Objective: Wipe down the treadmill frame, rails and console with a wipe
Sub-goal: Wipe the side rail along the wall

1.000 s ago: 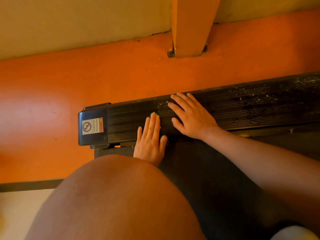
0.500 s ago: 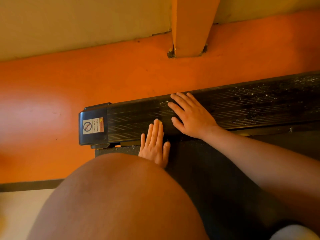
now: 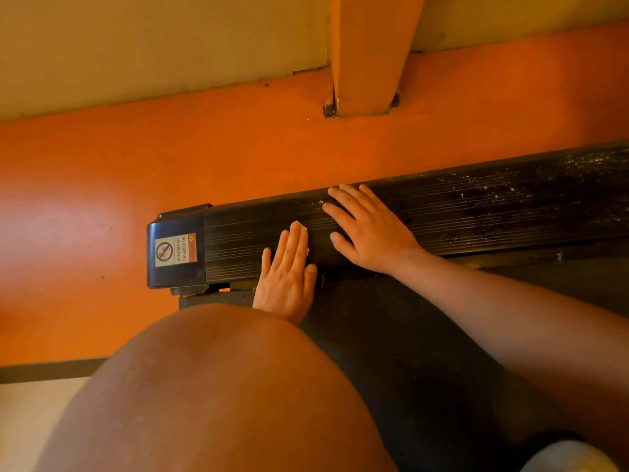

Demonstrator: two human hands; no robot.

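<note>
The treadmill's black ribbed side rail (image 3: 493, 212) runs from the middle left to the right edge. My left hand (image 3: 286, 274) lies flat on it with the fingers together, pressing down a small pale wipe (image 3: 300, 225). Only a corner of the wipe shows past the fingertips. My right hand (image 3: 369, 229) rests on the rail just to the right, palm down with fingers spread and nothing in it. White specks and smears cover the rail further right (image 3: 510, 195).
A black end cap (image 3: 175, 250) with a "no stepping" sticker closes the rail's left end. The dark belt (image 3: 391, 335) lies below the rail. My bare knee (image 3: 221, 386) fills the lower middle. An orange post (image 3: 371, 52) stands on the orange floor (image 3: 85, 233) by the wall.
My left hand slid a little toward me and to the right with the wipe, then back out and left along the rail. The right hand has stayed put.
</note>
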